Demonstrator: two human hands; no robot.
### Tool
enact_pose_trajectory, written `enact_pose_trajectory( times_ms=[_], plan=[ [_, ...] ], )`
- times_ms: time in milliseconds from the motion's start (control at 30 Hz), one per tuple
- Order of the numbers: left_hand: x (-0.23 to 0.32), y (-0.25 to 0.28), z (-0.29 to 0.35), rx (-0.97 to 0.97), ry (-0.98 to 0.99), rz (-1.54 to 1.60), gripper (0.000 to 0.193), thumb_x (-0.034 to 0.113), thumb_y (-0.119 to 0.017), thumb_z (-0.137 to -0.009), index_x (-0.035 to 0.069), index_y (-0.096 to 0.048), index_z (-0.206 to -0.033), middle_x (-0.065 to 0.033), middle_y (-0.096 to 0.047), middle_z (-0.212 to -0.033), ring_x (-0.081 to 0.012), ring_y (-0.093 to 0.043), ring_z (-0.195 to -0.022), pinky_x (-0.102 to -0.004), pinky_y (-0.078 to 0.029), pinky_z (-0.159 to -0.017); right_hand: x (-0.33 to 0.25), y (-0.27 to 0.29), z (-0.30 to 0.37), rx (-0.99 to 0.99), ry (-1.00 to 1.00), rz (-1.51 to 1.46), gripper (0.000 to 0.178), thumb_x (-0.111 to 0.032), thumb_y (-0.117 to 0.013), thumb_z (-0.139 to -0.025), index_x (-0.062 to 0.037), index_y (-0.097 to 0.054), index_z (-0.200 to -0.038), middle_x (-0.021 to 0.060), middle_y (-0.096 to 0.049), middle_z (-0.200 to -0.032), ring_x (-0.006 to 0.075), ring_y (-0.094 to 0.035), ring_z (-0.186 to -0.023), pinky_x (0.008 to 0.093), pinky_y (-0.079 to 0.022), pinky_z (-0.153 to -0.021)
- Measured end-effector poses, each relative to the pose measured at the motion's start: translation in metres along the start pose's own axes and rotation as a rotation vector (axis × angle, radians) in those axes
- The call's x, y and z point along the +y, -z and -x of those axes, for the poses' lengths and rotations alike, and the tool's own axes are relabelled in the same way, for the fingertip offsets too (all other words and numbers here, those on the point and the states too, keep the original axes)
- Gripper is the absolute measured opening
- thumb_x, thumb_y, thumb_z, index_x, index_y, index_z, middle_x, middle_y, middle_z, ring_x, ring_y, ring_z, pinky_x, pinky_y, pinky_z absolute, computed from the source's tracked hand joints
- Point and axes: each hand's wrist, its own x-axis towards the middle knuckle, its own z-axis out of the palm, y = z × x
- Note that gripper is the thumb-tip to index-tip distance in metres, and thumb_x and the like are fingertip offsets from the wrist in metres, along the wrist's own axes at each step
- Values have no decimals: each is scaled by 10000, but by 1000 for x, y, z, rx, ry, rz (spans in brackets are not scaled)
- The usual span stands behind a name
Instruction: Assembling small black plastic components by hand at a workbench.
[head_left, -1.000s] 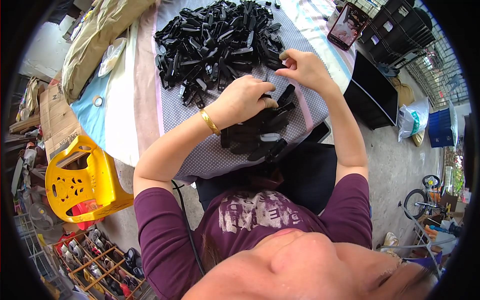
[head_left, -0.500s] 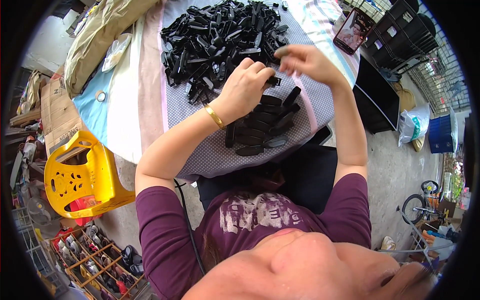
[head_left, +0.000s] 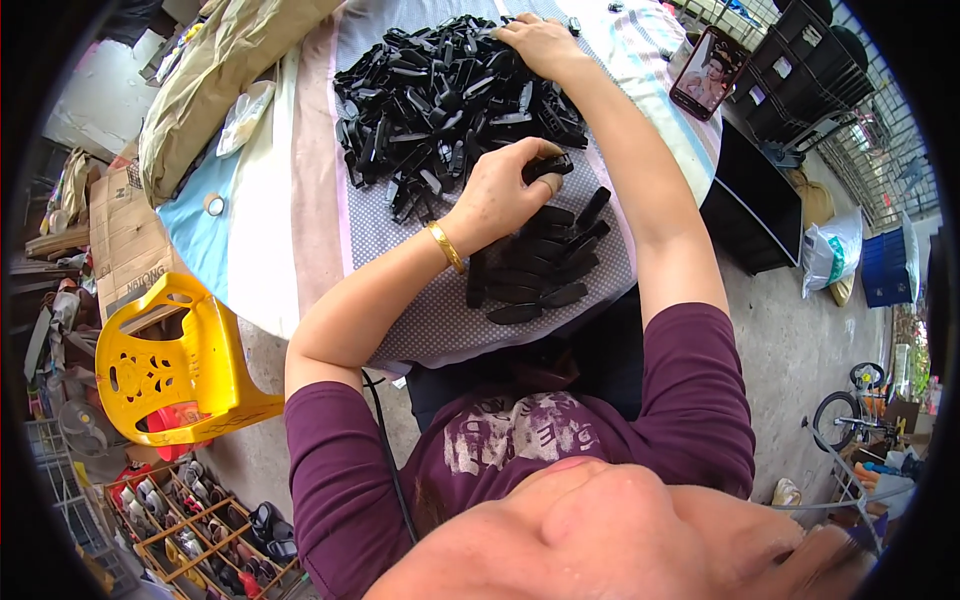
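Observation:
A large heap of small black plastic clip-like pieces lies at the far side of the table; their exact kind is too small to tell. My left hand is closed on one black plastic piece, pinched between thumb and fingers in front of the heap. At the heap's far right edge, my right hand stretches out, thumb and fingers apart, with the fingertips touching the pieces there. Nearer to me, longer curved black pieces lie side by side in rough rows, below my left hand.
The round table wears a dotted, striped cloth. A phone stands at its right edge. Brown fabric and a tape roll lie on the left. A yellow plastic chair is beside the table, and a black box stands right.
My right hand has left the piece in my left hand and reached forward to the heap's far edge. My left hand has moved slightly nearer, still holding a black piece.

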Motion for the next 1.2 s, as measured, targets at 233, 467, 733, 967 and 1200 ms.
enact_pose_trajectory(
  times_ms=[233,467,733,967,1200],
  plan=[
    [-30,-7,-6,119,32,319,309,72,-617,-760,-31,-534,-1040,-120,-621,-862,-178,-603,-734,-283,-485,-681,10,45,-5,-391,-128,-175,248,-111,-565,-760,-97,-594,-1005,94,-633,-938,289,-609,-880,402,-481,-776],
    [-16,4,-6,64,206,633,512,41,-617,-780,-10,-396,-1238,-64,-564,-796,-89,-541,-592,-190,-417,-496,-10,104,36,-310,-297,-642,298,-71,-618,-715,-57,-595,-1011,112,-636,-897,248,-628,-784,330,-500,-683],
    [-13,11,-14,75,396,989,461,111,-495,-876,-14,-334,-1290,-115,-522,-967,-179,-596,-727,-260,-495,-616,-37,123,68,-139,-786,-1067,277,-149,-680,-782,-9,-596,-1005,44,-622,-816,80,-558,-668,207,-457,-575],
    [-17,10,-12,44,360,1006,452,43,-468,-886,-19,-305,-1303,-145,-536,-1047,-260,-627,-840,-338,-552,-721,-41,146,65,-360,-980,-1396,238,-137,-662,-805,-11,-597,-997,21,-610,-780,86,-576,-660,207,-482,-588],
    [-24,3,-12,76,282,954,339,34,-539,-864,-35,-447,-1182,-108,-572,-999,-196,-619,-841,-319,-544,-751,-61,141,69,106,-1212,-1894,296,-88,-638,-811,-28,-559,-1090,53,-604,-887,141,-628,-785,222,-517,-665]
  ],
)
